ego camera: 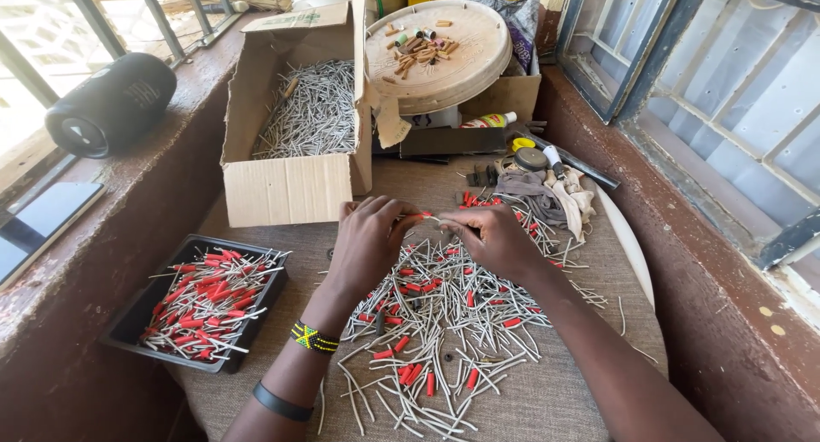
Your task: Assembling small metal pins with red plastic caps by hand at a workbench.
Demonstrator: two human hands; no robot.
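Observation:
My left hand (369, 241) pinches a small red sleeve (416, 216) between thumb and fingers. My right hand (493, 237) pinches a thin grey metal pin (436, 221) whose tip meets the red sleeve. Both hands hover over a heap of loose grey pins and red sleeves (444, 322) spread on a grey cloth. A black tray (137, 310) at the left holds several pins with red sleeves on them.
An open cardboard box (286, 186) full of grey pins stands behind the hands. A round cream lid (478, 58) with small pieces lies behind it. A black cylinder speaker (111, 105) and a phone (38, 228) rest on the left ledge. Rags and tools (547, 181) sit at right.

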